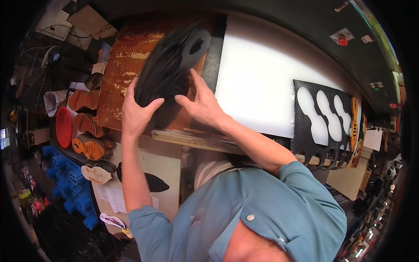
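Between my two hands is a stack of black shoe-sole-shaped pieces (170, 65), tilted and smeared by motion, above a worn brown board. My left hand (139, 109) grips the stack's lower left end, with the thumb on the near side. On its right side, my right hand (203, 102) holds the pieces between thumb and fingers. The uppermost piece on the right shows a dark oval spot near its far end. Some fingertips are hidden behind the stack.
A white cutting surface (253, 74) lies to the right. On it, a black sheet (307, 131) with several sole-shaped cut-outs hangs over the front edge, beside an orange-brown sole-shaped tool (354, 126). Leftward are sole-shaped dies (89, 148), a red bowl (64, 127) and a fan (50, 59).
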Demonstrator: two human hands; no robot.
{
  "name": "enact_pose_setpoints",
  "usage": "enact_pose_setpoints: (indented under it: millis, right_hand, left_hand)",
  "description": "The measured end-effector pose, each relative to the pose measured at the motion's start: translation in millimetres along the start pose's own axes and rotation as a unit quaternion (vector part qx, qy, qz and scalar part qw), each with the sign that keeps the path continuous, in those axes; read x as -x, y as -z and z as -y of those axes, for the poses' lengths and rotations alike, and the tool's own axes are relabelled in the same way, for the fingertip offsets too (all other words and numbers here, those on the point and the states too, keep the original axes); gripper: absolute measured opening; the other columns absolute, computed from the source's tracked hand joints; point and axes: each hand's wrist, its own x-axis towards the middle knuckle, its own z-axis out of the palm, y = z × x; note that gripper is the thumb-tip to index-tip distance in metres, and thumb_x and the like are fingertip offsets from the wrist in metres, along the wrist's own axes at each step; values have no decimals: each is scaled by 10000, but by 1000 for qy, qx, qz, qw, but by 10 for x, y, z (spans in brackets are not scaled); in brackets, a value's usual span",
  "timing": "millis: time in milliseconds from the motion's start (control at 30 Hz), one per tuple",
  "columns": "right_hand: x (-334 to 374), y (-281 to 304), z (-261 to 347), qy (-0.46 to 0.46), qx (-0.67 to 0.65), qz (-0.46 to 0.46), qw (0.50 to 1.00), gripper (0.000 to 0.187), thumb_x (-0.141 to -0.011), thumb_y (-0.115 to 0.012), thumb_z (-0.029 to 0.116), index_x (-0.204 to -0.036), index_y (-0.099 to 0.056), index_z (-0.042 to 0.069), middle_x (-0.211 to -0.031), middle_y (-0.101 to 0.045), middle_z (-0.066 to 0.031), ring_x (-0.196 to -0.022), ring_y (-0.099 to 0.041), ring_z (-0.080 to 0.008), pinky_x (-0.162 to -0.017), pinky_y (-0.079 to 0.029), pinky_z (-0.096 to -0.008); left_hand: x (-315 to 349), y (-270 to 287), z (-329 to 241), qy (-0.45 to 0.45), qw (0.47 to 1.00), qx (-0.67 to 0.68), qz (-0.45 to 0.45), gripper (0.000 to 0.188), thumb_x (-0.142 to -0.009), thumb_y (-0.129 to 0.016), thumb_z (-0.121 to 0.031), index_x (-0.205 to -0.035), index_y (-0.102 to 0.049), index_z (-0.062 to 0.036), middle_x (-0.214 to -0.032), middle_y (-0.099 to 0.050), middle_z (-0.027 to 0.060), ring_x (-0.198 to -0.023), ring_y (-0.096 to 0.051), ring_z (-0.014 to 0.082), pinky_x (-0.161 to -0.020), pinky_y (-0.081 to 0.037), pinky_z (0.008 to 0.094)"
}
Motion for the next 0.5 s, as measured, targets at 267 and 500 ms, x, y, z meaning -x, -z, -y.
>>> enact_pose_setpoints:
  millis: [267, 500]
  right_hand:
    - [-187, -152, -99, -56, -113, 33, 992, 1017, -966, -781, 202, -1686, -123, -85, -1705, -307, -322, -1573, -375, -387, -1275, -365, -468]
    - [-8, -167, 312, 79, -82, 119, 986, 998, -924, -810, 207, -1667, -201, -67, -1593, -427, -284, -1445, -518, -422, -1177, -487, -493]
  left_hand:
    - [40, -225, 112, -70, 994, -62, -63, 952, -798, -899, -147, -1601, -396, -54, -1350, -670, 282, -1214, -676, 472, -1026, -553, 514]
    - [105, 387, -42, -157, 984, -80, 6, 843, -777, -859, -75, -1538, -495, -90, -1340, -697, 219, -1189, -699, 440, -996, -578, 493]
